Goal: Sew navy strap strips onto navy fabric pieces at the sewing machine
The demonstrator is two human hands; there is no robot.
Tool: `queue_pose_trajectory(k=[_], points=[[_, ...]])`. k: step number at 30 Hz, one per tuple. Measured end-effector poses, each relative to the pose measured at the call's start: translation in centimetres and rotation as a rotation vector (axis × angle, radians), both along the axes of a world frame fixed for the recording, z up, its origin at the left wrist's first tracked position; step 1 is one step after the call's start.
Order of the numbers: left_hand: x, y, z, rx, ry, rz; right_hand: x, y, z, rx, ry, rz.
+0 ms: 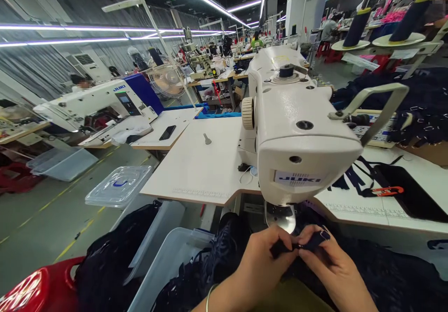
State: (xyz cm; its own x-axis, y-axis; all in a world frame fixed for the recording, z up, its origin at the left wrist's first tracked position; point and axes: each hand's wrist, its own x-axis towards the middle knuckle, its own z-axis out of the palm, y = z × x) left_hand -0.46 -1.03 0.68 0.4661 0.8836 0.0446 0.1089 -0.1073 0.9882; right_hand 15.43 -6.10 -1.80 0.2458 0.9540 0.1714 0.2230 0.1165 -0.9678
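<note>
Both hands meet just below the head of a white sewing machine (308, 116), near its lower front. My left hand (266, 256) is closed, thumb and fingers pinching one end of a dark navy strap. My right hand (332, 260) pinches the same navy strap (313, 243) a little further along, and a small metal ring shows by its fingertips. The fingertips of the two hands almost touch. A rounded shiny metal plate (282, 216) of the machine lies just above them. Part of the strap is hidden behind the fingers.
On the right of the machine table (367, 207) lie a black phone (413, 190), an orange cutter (387, 191) and dark straps. A small metal piece (207, 139) rests on the left tabletop. Below stand a clear bin (164, 260) and dark strap heaps (108, 251).
</note>
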Motion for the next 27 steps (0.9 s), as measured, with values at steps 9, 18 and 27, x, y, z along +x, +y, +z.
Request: queue_pose_trajectory(k=[9, 18, 27], points=[[-0.3, -1.4, -1.4, 0.532, 0.149, 0.068, -0.2, 0.1, -1.7, 0.188, 0.057, 0.068], [-0.4, -1.5, -2.0, 0.523, 0.234, 0.052, -0.1, -0.1, -1.9, 0.207, 0.012, 0.071], [-0.3, -1.0, -0.6, -0.159, 0.127, -0.002, -0.3, 0.1, -0.3, -0.206, -0.021, -0.008]])
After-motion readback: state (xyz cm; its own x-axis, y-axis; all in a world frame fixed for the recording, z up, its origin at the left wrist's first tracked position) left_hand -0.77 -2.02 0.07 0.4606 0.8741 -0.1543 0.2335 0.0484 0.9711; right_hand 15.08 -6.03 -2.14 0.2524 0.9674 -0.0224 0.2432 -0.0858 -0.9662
